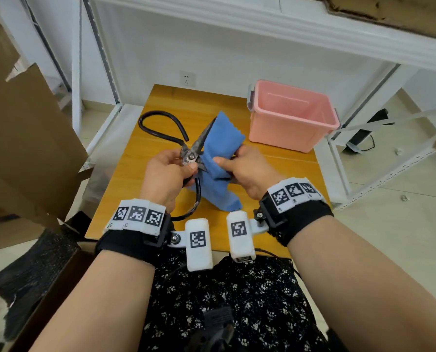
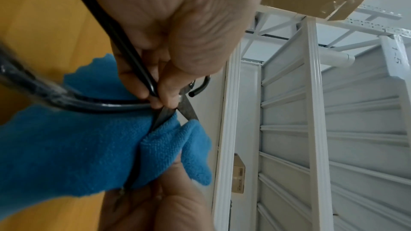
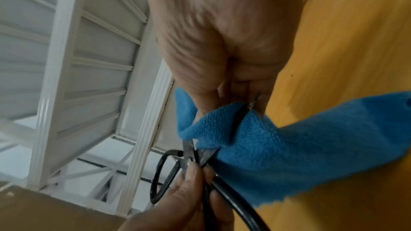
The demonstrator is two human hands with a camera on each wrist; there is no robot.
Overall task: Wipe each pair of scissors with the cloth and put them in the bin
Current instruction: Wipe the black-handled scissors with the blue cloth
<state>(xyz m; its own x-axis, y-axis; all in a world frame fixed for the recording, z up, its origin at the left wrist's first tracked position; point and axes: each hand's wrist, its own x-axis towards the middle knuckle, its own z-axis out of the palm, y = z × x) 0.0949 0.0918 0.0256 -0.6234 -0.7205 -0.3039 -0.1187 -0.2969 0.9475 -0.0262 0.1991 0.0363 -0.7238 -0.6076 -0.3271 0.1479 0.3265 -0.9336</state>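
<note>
A: Nearest to the camera are two bare forearms with black wrist bands [image 1: 297, 219] that carry white marker blocks. What do the hands hold?

B: The left hand [image 1: 165, 174] has its fingers curled around the scissors [image 1: 192, 154], close to the pivot. The blades are a little apart, and the big black handle loops stick out above and below the hand. The right hand [image 1: 247, 171] pinches the blue cloth [image 1: 218, 158], folded over one blade.

A: And the surface?

B: It is a small wooden table [image 1: 135, 161], orange-yellow. The scissors and cloth are held above its middle. The pink bin [image 1: 292, 115] stands at the far right corner, apart from the hands.

A: The room?

B: A white metal rack [image 1: 262, 24] stands around the table, brown cardboard [image 1: 26, 138] leans at the left, and a wall socket [image 1: 187, 79] is behind the table. The floor has pale tiles.
</note>
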